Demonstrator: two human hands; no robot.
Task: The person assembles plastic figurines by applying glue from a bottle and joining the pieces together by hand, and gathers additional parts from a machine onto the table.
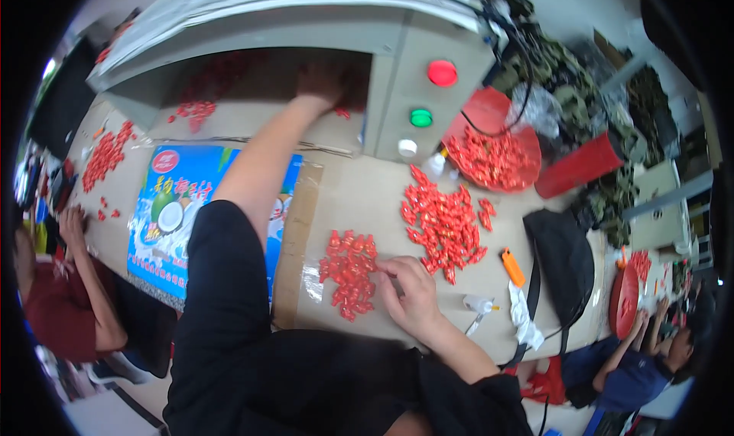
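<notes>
Red wrapped sweets (349, 272) lie heaped beside the grey machine (306, 69); the right hand (409, 291), fingers curled, gathers them, while the left hand (321, 81) reaches inside its opening, grip unclear. Feeding seems underway; another handful looks due.

Under my left arm a flat blue printed package sheet (174, 207) lies on the table, rectangular, with a red oval mark near its top, a white-and-green picture in the middle and a pale band along its lower edge. Small red wrapped packets (350, 272) lie heaped at my right fingers; a bigger heap (443, 222) sits beyond them.
</notes>
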